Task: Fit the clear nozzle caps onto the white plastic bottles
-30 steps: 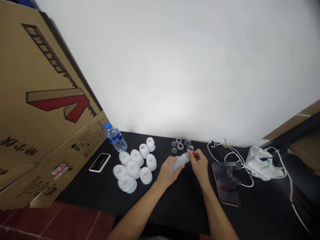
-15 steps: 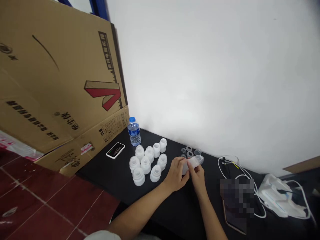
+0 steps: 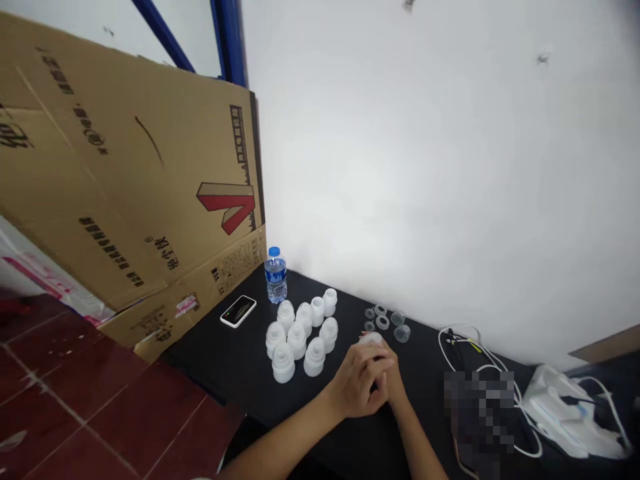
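My left hand [image 3: 359, 379] is closed, its fingers curled over the front of a small white plastic bottle [image 3: 371, 339]. Only the pale top of this bottle shows above the fingers. From the other side my right hand [image 3: 393, 377] wraps it, partly hidden behind the left. To the left stands a group of similar white bottles [image 3: 296, 339], several with stepped, rounded tops and two at the back with open-looking necks. Just beyond my hands lie several translucent rings [image 3: 382, 323] and two clear caps [image 3: 401, 333], touching neither hand.
A water bottle [image 3: 276, 275] and a white-edged phone [image 3: 239, 311] are at the table's back left, beside a tall cardboard box [image 3: 190, 153]. On the right lie white cables [image 3: 493, 360], a blurred-out dark phone [image 3: 463, 447] and a white plastic device [image 3: 565, 410]. A wall closes the back.
The clear cap that was at the bottle's end now lies on the table behind my hands. The bottle has turned more upright, and my hands have closed together around it. The camera view has shifted.
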`<state>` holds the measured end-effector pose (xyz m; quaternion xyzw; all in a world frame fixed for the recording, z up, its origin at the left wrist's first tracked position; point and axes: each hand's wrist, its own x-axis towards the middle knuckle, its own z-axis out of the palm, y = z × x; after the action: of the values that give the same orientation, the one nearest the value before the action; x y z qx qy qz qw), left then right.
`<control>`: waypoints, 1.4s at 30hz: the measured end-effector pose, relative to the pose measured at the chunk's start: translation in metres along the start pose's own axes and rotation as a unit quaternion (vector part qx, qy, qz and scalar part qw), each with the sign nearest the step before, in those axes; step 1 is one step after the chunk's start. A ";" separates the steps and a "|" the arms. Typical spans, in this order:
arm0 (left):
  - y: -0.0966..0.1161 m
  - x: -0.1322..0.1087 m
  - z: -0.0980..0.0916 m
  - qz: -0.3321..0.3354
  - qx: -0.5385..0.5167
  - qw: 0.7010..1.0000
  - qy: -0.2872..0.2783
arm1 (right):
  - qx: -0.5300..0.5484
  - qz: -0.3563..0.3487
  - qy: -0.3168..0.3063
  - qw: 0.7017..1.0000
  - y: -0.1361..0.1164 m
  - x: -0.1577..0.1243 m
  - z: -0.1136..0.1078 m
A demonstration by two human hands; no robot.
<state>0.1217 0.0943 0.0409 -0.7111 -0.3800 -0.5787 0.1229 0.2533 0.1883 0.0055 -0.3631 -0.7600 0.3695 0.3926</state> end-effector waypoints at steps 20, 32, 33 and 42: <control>-0.092 -0.138 -0.196 -0.499 0.040 0.863 -0.063 | 0.163 0.046 -0.183 0.968 -0.015 -0.007 0.012; -0.056 -0.125 -0.192 -0.337 0.214 0.913 0.083 | -0.241 0.003 0.067 0.968 0.033 0.012 -0.016; -0.046 -0.127 -0.190 -0.296 0.250 0.916 0.101 | -0.260 0.006 0.053 0.964 0.033 0.013 -0.014; 0.053 -0.054 -0.054 -0.264 0.020 0.936 -0.234 | -0.241 0.057 0.020 0.969 0.032 0.013 -0.018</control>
<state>0.1160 0.0033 0.0216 -0.6980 -0.5836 -0.3995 -0.1120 0.2712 0.2184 -0.0097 -0.4971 -0.7966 0.1902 0.2866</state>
